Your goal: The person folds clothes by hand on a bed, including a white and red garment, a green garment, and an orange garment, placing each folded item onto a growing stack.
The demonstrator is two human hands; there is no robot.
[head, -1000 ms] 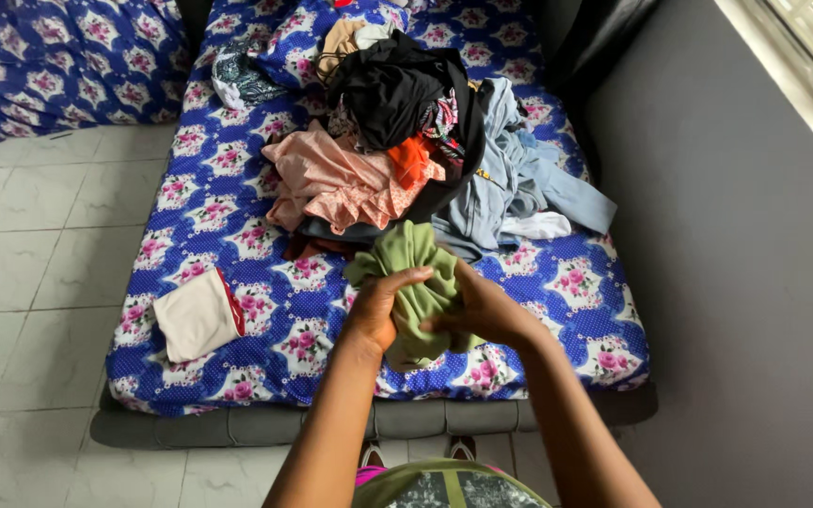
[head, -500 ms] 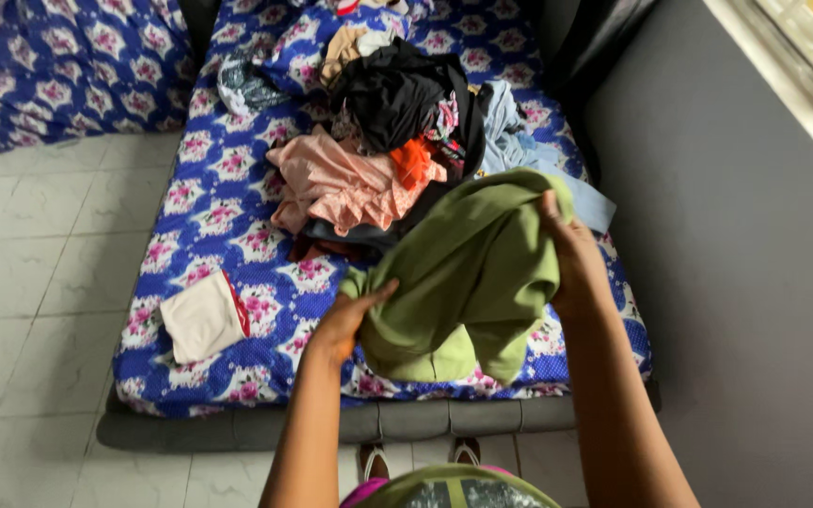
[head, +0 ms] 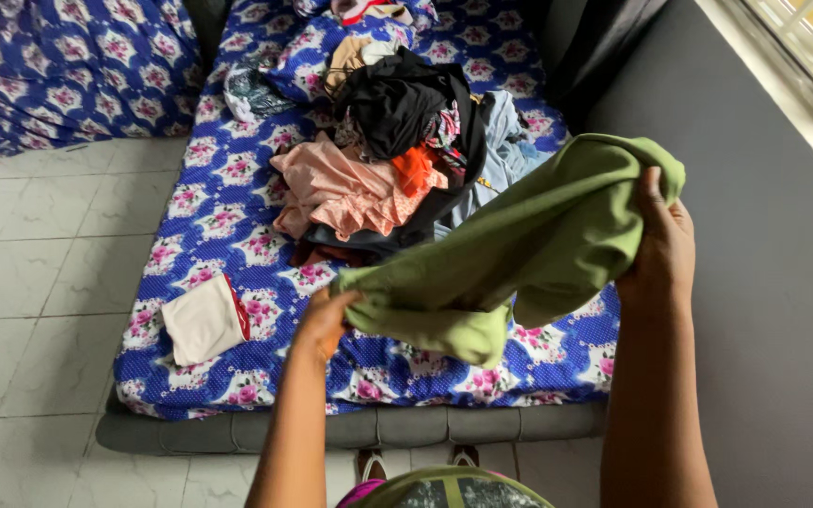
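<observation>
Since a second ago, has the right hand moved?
Yes. The right hand swung up and right, away from the clothes pile toward the grey wall, stretching the green garment.

Soft daylight from the window [head: 802, 42] — upper right, mild shadows, sharp focus.

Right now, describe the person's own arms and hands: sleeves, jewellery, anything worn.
Both forearms are bare, with no sleeves in view. The left hand and right hand show no gloves, and no rings, watch or bracelets can be seen.
</observation>
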